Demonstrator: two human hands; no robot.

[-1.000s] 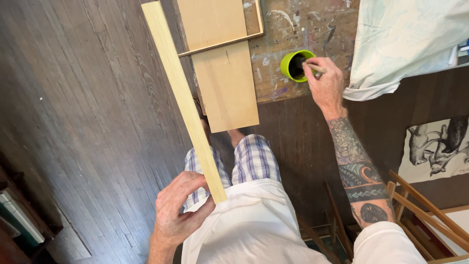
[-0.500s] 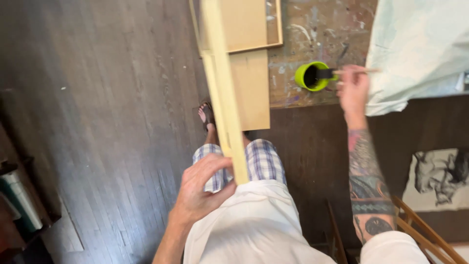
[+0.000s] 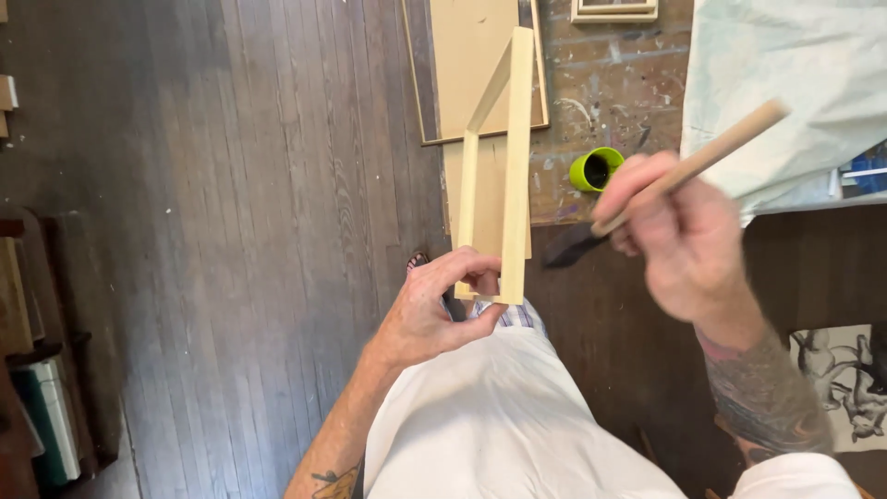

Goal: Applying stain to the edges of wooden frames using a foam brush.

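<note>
My left hand [image 3: 434,314] grips the near end of a pale wooden frame [image 3: 514,166], held upright in front of my lap so its narrow side faces me. My right hand [image 3: 679,242] holds a wooden-handled paintbrush [image 3: 688,166] with a dark wet tip [image 3: 573,248], raised just right of the frame's lower end. A small green cup [image 3: 595,169] of dark paint sits on the paint-stained board [image 3: 637,111] beyond my right hand.
Flat wooden panels [image 3: 471,65] lie on the dark plank floor [image 3: 231,231] ahead. A pale cloth [image 3: 785,83] covers the top right. A drawing on paper [image 3: 845,379] lies at right. Books or boards [image 3: 37,416] stack at the left edge.
My right hand lifted the brush out of the green cup and brought it toward the frame. My left hand turned the frame so its open inside shows.
</note>
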